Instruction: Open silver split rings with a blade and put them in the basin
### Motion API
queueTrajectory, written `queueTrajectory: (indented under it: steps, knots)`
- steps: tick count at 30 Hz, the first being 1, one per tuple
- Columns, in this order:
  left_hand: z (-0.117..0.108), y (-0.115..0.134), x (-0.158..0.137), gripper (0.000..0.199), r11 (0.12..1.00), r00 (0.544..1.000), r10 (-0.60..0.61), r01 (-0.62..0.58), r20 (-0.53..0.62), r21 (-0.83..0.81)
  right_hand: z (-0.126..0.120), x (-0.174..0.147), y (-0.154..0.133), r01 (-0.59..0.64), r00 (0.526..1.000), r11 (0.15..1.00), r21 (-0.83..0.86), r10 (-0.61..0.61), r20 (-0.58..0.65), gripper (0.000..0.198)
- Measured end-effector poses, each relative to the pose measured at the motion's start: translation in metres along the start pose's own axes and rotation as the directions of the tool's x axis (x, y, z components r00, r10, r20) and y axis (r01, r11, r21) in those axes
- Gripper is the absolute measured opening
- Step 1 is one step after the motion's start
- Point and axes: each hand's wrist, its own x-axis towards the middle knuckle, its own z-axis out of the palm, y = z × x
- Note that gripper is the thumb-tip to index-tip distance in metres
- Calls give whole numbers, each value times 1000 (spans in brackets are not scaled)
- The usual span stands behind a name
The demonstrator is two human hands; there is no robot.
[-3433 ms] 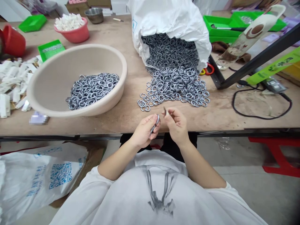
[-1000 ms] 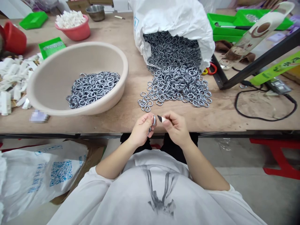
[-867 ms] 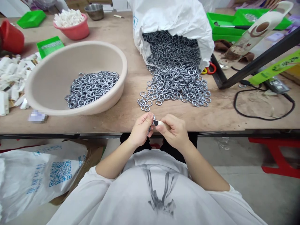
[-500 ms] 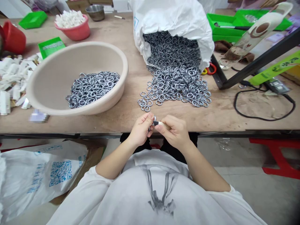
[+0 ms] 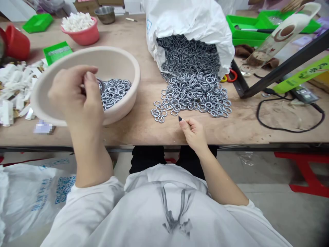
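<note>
My left hand [image 5: 77,92] is raised over the near side of the beige basin [image 5: 117,53], its fingers curled and slightly blurred. Between thumb and forefinger it pinches a grey metal ring [image 5: 102,85]. Behind the hand, many like rings [image 5: 117,91] lie piled in the basin. Close to the table's front edge, my right hand [image 5: 194,134] is closed around a small tool with a dark pointed tip [image 5: 180,118]; the palm hides its handle. Just beyond that hand, a heap of loose grey rings [image 5: 195,94] spills from the mouth of a white sack [image 5: 190,17].
White plastic pieces [image 5: 17,85] lie left of the basin. Behind it stand a green tray [image 5: 58,53] and a red bowl [image 5: 88,36] of white parts. A black metal bar [image 5: 285,65] and a black cable [image 5: 259,120] are on the right. A co-worker's hand [image 5: 291,5] shows at the back.
My left hand has moved left and up from beside my right hand to over the basin, carrying a ring. My right hand has shifted slightly, still holding the pointed tool.
</note>
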Motion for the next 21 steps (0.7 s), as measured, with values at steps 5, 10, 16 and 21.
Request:
queueTrajectory:
  steps: [5,10,16,21]
  knots:
    - [6,-6,14,29,888,957,199,-267,211,374,2,1,1,-7,1000,1000,8,7,-8,51]
    - [44,19,-55,25,813,685,473,-581,555,24,0,1,2,-24,999,996,85,27,-30,53]
    - [94,-10,-84,20,813,543,230,-563,807,147,-2,1,5,-48,999,991,128,50,-19,51]
    - [87,-13,-85,23,945,631,286,-309,722,-105,0,1,1,-29,1000,978,208,30,1,45]
